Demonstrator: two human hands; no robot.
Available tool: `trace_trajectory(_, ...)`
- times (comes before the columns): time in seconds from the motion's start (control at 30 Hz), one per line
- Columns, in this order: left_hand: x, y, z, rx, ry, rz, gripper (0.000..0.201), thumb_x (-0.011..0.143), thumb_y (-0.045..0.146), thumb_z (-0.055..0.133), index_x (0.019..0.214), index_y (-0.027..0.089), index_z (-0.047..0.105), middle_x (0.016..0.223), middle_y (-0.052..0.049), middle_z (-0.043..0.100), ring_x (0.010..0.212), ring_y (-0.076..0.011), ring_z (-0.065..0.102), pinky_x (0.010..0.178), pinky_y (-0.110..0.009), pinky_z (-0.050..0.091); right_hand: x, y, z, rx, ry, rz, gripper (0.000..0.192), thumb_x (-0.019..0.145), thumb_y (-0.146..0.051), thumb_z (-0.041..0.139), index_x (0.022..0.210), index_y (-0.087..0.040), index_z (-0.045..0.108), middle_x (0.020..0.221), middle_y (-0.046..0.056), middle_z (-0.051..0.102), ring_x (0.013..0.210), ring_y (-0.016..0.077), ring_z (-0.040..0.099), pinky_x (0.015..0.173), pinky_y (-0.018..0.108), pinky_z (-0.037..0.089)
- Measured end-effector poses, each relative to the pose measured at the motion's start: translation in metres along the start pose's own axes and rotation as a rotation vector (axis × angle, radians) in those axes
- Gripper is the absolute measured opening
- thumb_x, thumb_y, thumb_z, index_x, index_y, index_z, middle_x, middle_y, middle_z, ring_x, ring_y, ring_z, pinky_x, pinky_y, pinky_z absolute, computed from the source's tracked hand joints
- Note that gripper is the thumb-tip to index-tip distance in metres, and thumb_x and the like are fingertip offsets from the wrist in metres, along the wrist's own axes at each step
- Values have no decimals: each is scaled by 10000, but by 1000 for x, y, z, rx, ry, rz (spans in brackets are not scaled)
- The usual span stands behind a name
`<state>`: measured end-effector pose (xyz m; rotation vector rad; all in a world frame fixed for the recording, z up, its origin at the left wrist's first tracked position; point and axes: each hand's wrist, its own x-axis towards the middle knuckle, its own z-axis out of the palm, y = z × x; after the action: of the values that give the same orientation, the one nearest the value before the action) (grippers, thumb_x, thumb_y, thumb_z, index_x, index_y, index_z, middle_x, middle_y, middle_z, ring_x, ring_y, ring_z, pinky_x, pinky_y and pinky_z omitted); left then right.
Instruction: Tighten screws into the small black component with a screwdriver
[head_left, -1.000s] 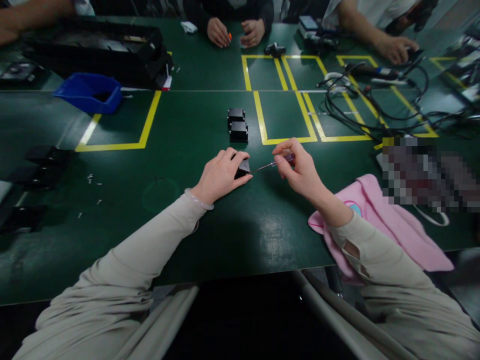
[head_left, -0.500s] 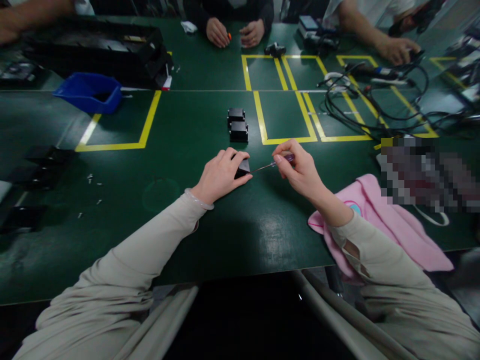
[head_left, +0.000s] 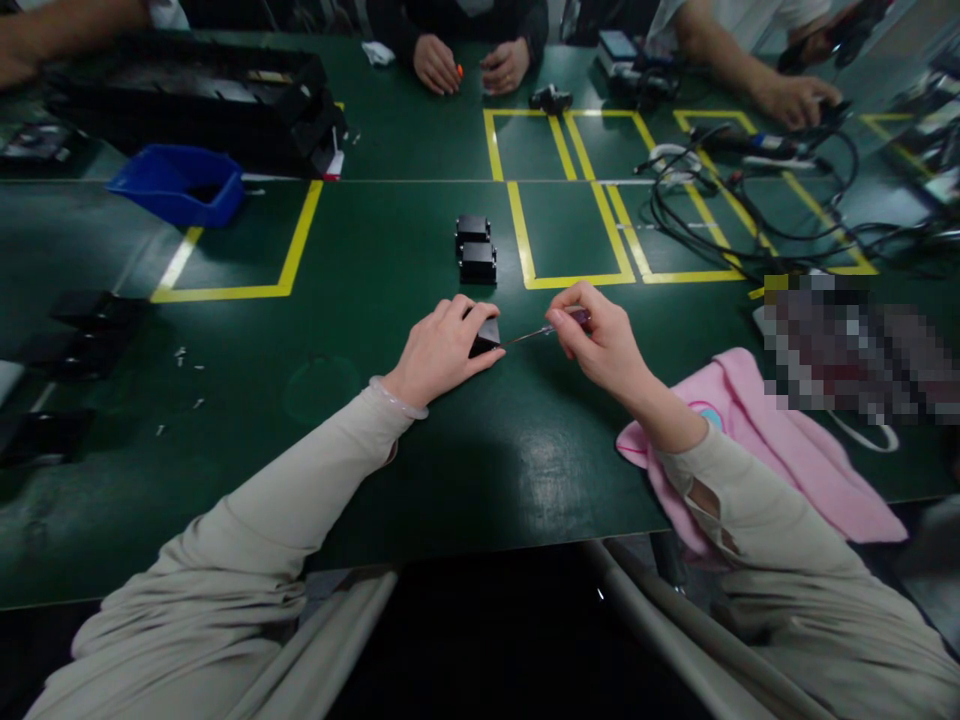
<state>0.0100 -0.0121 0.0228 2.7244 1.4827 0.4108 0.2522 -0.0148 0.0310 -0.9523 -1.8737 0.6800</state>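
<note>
Green work table with yellow tape lines. Left hand closed around small black block, pressing it onto the surface. Right hand, just beside, pinches slim screwdriver, tip touching the block.

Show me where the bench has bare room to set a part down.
Bare green lies between the left hand and the loose screws, and inside the yellow box beside the two black blocks. Crowded: cables far right, pink cloth near right.
</note>
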Motion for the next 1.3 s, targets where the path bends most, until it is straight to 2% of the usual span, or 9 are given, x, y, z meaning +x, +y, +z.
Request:
trace_trajectory(0.2, 0, 0, 1, 2, 5, 1, 466, 986, 460, 631, 1372, 219, 532, 1254, -123, 621, 1129, -291, 599, 867, -379, 524, -1, -1, 1, 8, 7, 17, 199, 1033, -446, 562, 1051, -248, 552, 756, -24, 555, 630, 146, 566, 570, 300, 413)
trace_trajectory(0.4, 1, 1, -1, 4, -5, 1, 470, 987, 463, 630, 1370, 208, 538, 1259, -124, 624, 1120, -290, 602, 853, -379, 527, 0, 0, 1, 4, 1, 10, 217, 1034, -441, 570, 952, -242, 541, 692, -41, 525, 575, 128, 531, 558, 292, 392)
trace_trajectory(0.57, 0, 0, 0, 3, 0, -3, 469, 982, 459, 637, 1370, 219, 534, 1258, -122, 624, 1126, -288, 601, 879, -383, 525, -1, 0, 2, 19, 19, 23, 212, 1029, -461, 571, 1049, -251, 545, 746, -31, 533, 600, 136, 527, 552, 292, 405)
trace_trajectory(0.8, 0, 0, 0, 1, 1, -4, 473, 979, 462, 642, 1369, 216, 538, 1262, -121, 623, 1127, -289, 602, 867, -382, 529, 0, -1, 1, 8, -9, 14, 273, 1039, -504, 551, 955, -245, 541, 686, -37, 532, 613, 139, 559, 578, 292, 402)
trace_trajectory(1.0, 0, 1, 0, 8, 2, -1, 478, 983, 466, 637, 1375, 208, 541, 1254, -121, 623, 1121, -290, 603, 854, -379, 526, -1, -2, 1, 7, 7, -1, 216, 1045, -457, 538, 1037, -241, 550, 747, -24, 555, 661, 152, 585, 595, 296, 413)
trace_trajectory(1.17, 0, 1, 0, 1, 2, -1, 470, 984, 461, 635, 1371, 211, 538, 1257, -123, 624, 1128, -292, 599, 870, -385, 526, 0, -1, 0, 6, -16, -6, 230, 1042, -450, 560, 949, -240, 543, 708, -34, 547, 622, 137, 566, 603, 297, 411)
trace_trajectory(1.3, 0, 1, 0, 7, -2, -2, 476, 985, 460, 639, 1377, 207, 541, 1259, -122, 624, 1126, -289, 603, 857, -377, 527, -1, 0, 1, 14, 12, 2, 186, 1047, -429, 559, 1041, -243, 549, 769, -28, 551, 619, 131, 548, 589, 292, 414)
